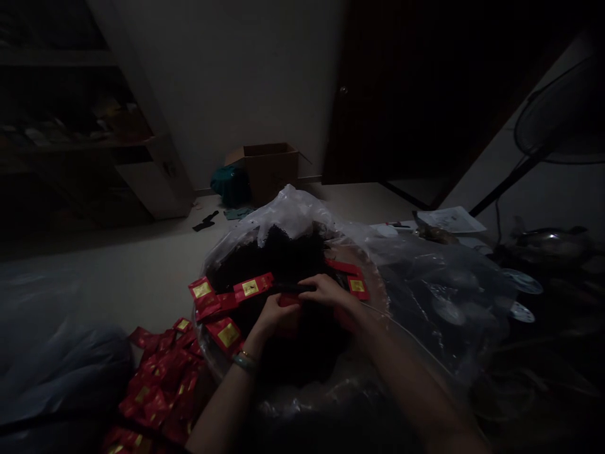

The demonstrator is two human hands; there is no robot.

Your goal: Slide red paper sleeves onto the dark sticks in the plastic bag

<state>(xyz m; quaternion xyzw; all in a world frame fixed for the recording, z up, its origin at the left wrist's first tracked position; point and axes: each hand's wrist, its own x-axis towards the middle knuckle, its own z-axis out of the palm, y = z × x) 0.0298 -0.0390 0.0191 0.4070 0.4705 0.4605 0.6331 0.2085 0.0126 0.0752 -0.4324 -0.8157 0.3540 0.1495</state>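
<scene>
My left hand (271, 315), a bangle at its wrist, is closed on a small red packet (289, 300) above a heap of black loose material (290, 249). Close beside it my right hand (326, 291) is closed, thumb and fingers around the end of a narrow dark strip (293, 288) that I cannot make out in the dim light. The heap lies in a large round container lined with clear plastic (293, 200). Red packets with gold labels rest along its left side (227, 334), near its middle (253, 287) and at its right (358, 285).
A pile of red packets (161, 378) lies at the lower left, beside a large plastic bag (61, 353). Clear plastic sheeting (439, 290) spreads to the right. Farther back stand a cardboard box (273, 173), a green bag (230, 184), shelves (57, 148) and a fan (558, 120).
</scene>
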